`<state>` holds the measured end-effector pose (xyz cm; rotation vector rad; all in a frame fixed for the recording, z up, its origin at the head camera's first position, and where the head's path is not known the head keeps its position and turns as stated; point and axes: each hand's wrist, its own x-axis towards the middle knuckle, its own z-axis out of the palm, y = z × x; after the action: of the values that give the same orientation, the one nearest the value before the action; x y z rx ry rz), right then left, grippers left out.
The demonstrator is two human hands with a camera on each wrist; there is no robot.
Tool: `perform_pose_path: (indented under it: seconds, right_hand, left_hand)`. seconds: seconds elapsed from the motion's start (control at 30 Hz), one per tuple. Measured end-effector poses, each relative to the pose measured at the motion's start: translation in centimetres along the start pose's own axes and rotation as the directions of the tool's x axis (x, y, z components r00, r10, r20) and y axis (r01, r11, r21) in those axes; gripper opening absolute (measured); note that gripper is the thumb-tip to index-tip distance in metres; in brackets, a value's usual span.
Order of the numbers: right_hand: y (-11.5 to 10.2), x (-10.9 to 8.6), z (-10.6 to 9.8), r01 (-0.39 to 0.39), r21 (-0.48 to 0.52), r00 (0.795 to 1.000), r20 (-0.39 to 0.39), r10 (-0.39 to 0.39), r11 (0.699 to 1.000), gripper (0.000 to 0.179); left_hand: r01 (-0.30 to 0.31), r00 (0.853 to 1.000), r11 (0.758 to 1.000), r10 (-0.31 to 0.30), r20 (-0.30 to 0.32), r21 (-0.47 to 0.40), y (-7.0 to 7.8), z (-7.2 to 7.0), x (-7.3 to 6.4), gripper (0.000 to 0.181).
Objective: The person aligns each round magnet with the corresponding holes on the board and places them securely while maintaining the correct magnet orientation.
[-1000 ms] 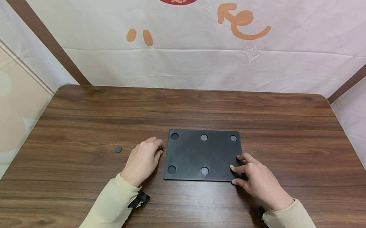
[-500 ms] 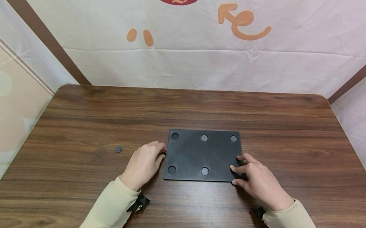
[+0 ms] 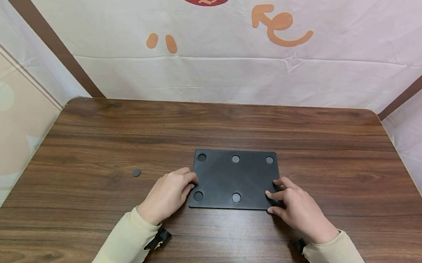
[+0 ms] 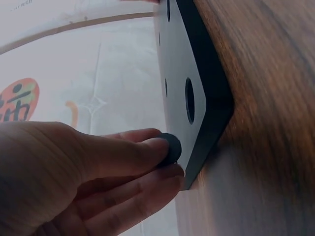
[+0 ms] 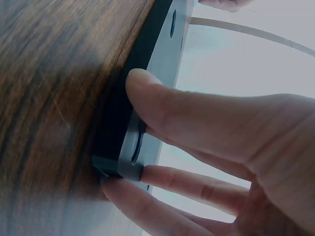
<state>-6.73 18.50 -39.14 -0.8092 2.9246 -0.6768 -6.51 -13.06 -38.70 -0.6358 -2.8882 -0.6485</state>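
Note:
A black rectangular board [image 3: 217,175] with round recesses lies flat on the table. Grey discs fill both middle recesses and the far right one; the two left recesses look dark and hollow. Between thumb and fingers, my left hand [image 3: 166,193] pinches a small dark round disc [image 4: 172,147], close over the board's left edge. At the near right corner my right hand [image 3: 300,209] grips the board, thumb [image 5: 147,93] on the near edge, one fingertip on top and another at the right side. That hand covers the corner recess in the head view.
Another small dark disc [image 3: 136,172] lies on the wooden table [image 3: 117,129], left of my left hand. A white printed cloth [image 3: 217,76] hangs behind the table's far edge, and cloth panels stand at both sides.
My left hand has moved right with the pinched disc, from beside the board to over its left edge. My right hand and the board have stayed in place.

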Motion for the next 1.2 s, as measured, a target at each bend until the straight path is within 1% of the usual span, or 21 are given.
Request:
perform_pose_path:
  seconds: [0.13, 0.37, 0.7, 1.03, 1.2]
  right_hand:
    - [-0.01, 0.0, -0.02, -0.002, 0.002, 1.0, 0.002, 0.002, 1.0, 0.035]
    - [-0.01, -0.02, -0.03, -0.002, 0.002, 1.0, 0.0, 0.002, 1.0, 0.034]
    - [-0.06, 0.02, -0.04, 0.007, -0.001, 1.0, -0.008, -0.007, 1.0, 0.035]
    - [-0.02, 0.0, 0.0, 0.0, 0.0, 1.0, -0.005, 0.0, 1.0, 0.035]
    - [0.0, -0.06, 0.05, 0.0, 0.001, 1.0, -0.007, 0.0, 1.0, 0.035]
  left_hand:
    - [-0.007, 0.999, 1.0, 0.007, 0.032, -0.01, 0.12, -0.02, -0.08, 0.012]
    - [-0.022, 0.999, 1.0, 0.023, 0.04, -0.012, 0.34, -0.02, -0.16, 0.014]
    - [-0.065, 0.996, 0.997, 0.063, 0.067, 0.035, 0.72, 0.15, -0.12, 0.009]
    - [-0.093, 0.994, 0.995, 0.091, 0.06, 0.041, 0.94, 0.29, -0.33, 0.011]
    - [-0.093, 0.994, 0.995, 0.09, 0.069, 0.038, 1.03, 0.29, -0.39, 0.012]
